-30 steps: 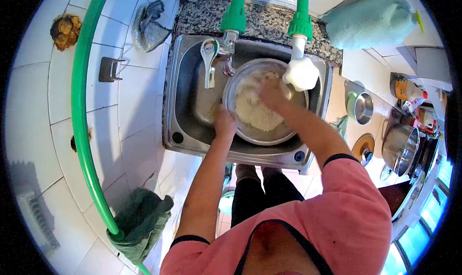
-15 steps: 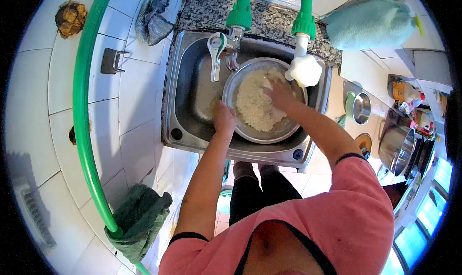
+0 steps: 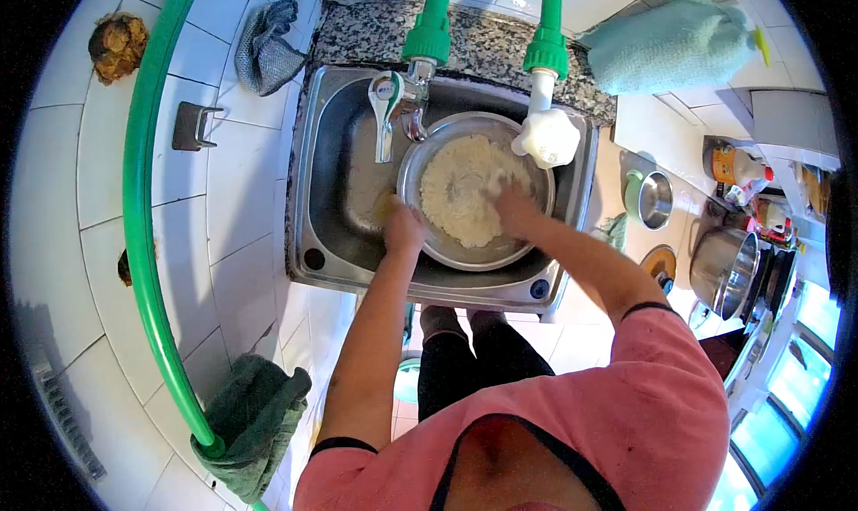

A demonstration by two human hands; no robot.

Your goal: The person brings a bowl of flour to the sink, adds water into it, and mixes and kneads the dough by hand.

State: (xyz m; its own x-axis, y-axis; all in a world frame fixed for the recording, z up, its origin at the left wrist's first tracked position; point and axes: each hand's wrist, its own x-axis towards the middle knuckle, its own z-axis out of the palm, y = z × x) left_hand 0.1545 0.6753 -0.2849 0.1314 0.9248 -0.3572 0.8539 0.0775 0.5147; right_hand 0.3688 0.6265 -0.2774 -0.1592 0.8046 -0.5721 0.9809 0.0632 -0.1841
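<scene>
A round metal bowl point(image 3: 409, 176) rests in the right part of the steel sink point(image 3: 308, 145). Inside it lies a pale, whitish floury mass point(image 3: 460, 189). My right hand point(image 3: 516, 209) is in the bowl at the right edge of the mass, its fingers spread and somewhat blurred. At the bowl's left rim is my left hand point(image 3: 404, 228), fingers closed, with a small yellowish thing partly showing at its fingertips that I cannot make out. The metal tap point(image 3: 384, 109) is just left of the bowl, and a white fitting point(image 3: 548, 138) hangs over its upper right rim.
Green pipes point(image 3: 429, 33) come down over the speckled counter point(image 3: 357, 33). A light blue cloth point(image 3: 670, 46) hangs at upper right. To the right are a small pot point(image 3: 655, 200) and a large pot point(image 3: 724, 272). A dark green cloth point(image 3: 255, 422) hangs at lower left.
My right hand has moved down and toward the bowl's right side, and the mass has been spread into a rounder shape. The view has shifted slightly. My left hand stays by the rim.
</scene>
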